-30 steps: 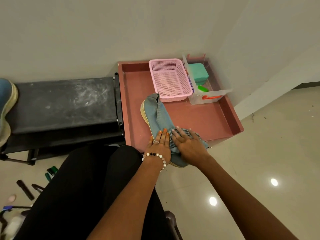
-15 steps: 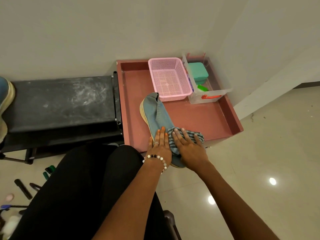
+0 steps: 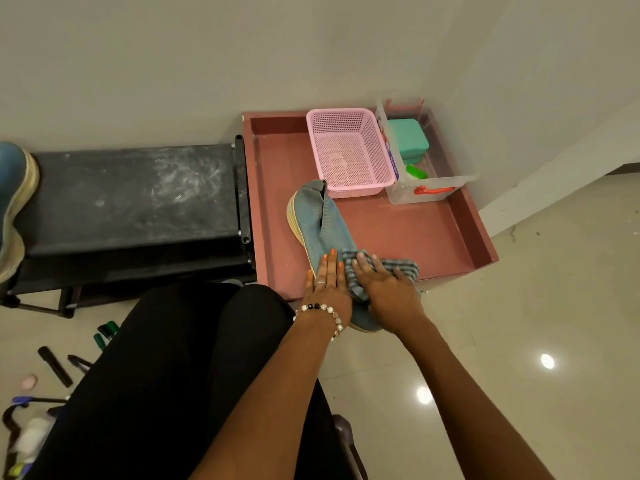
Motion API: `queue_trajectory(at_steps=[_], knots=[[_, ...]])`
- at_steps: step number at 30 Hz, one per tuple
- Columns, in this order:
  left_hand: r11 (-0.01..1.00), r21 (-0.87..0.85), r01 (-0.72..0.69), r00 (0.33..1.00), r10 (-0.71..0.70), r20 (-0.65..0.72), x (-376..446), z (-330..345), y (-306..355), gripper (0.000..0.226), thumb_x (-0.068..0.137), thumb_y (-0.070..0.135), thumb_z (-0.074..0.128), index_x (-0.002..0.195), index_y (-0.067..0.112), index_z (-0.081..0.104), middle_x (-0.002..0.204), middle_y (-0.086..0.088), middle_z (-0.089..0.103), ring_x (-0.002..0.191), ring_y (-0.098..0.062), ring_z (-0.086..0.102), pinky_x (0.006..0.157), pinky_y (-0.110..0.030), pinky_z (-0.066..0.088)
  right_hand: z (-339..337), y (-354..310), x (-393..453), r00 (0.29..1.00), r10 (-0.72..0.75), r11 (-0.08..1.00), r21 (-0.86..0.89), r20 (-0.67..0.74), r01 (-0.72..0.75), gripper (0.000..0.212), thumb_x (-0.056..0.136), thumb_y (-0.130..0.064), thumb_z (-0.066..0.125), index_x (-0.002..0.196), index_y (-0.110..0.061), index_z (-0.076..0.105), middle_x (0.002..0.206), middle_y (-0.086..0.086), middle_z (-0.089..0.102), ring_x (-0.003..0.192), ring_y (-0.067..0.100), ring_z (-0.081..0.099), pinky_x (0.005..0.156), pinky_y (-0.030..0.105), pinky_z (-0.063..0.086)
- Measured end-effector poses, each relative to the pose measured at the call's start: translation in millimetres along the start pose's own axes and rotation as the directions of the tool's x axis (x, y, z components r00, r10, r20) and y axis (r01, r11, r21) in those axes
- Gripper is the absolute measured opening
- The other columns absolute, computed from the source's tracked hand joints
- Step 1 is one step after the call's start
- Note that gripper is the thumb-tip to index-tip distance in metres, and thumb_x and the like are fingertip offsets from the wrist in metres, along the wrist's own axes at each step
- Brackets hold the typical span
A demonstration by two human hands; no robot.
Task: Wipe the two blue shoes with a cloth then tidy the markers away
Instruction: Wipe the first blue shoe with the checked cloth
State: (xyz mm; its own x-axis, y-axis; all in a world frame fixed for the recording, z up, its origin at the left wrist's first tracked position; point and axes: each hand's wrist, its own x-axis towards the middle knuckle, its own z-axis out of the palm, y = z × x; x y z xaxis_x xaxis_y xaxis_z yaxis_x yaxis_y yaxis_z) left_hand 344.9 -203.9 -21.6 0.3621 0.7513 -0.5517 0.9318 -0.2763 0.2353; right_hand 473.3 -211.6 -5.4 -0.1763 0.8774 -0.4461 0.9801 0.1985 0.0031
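**Shoe runs away from both hands; cloth sits at the near end**

Blue shoe (image 3: 323, 230) lying on its side in the pink tray (image 3: 481, 233), long axis running from the near tray edge, where one end overhangs, up and left toward the pink basket (image 3: 349, 150). Heel or toe at the far end: cannot tell.

Left hand (image 3: 327, 285) flat on the near part of the upper, fingers (image 3: 330, 263) straight and close together, pressing down, not gripping. Right hand (image 3: 384, 292) just beside it, touching or nearly so, palm down on the striped cloth (image 3: 398, 266), fingers slightly spread and only lightly bent, pressing rather than pinching. Cloth bunched over the near end of the shoe, spilling right onto the tray floor.

Unwiped length, by the look of it, lies ahead of the right fingers, up and left. Likely next stroke: along that axis, left hand pinning the shoe against sliding.

Second shoe (image 3: 15, 209) well apart at far left, on the end of the black bench (image 3: 131, 199), nearer the left hand. Markers (image 3: 55, 365) scattered on the floor at lower left, untouched.
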Motion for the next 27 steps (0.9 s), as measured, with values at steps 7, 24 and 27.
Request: queue_trajectory(at_steps=[7,24,27], knots=[[0.999,0.046,0.003,1.0,-0.003,0.004,0,0,0,0.066,0.099,0.007,0.025,0.146,0.0,-0.021,0.149,-0.018,-0.036,0.14,-0.033,-0.029,0.117,-0.05,-0.005,1,0,-3,0.999,-0.026,0.999,0.025,0.047,0.025,0.074,0.092,-0.016,0.042,0.151,-0.019,0.0,0.158,-0.003,-0.01,0.145,0.02,-0.013,0.115,0.049,0.008],[0.999,-0.007,0.051,0.998,-0.051,0.049,8,3,8,0.068,0.1,0.015,0.028,0.148,0.008,-0.02,0.15,-0.016,-0.036,0.139,-0.033,-0.032,0.114,-0.05,-0.008,-17,-4,41,0.995,-0.089,0.996,-0.032,-0.054,0.087,0.066,0.094,-0.015,0.038,0.151,-0.014,0.003,0.159,0.002,-0.007,0.146,0.022,-0.004,0.112,0.051,0.019],[0.997,-0.053,0.062,0.997,-0.06,0.04,12,5,6,0.068,0.101,0.023,0.026,0.149,0.011,-0.02,0.15,-0.012,-0.037,0.139,-0.029,-0.033,0.115,-0.047,-0.009,-10,2,23,0.991,-0.116,0.993,-0.004,-0.062,0.116,0.067,0.093,-0.014,0.041,0.151,-0.013,0.008,0.159,0.005,0.0,0.146,0.022,0.002,0.111,0.044,0.029]])
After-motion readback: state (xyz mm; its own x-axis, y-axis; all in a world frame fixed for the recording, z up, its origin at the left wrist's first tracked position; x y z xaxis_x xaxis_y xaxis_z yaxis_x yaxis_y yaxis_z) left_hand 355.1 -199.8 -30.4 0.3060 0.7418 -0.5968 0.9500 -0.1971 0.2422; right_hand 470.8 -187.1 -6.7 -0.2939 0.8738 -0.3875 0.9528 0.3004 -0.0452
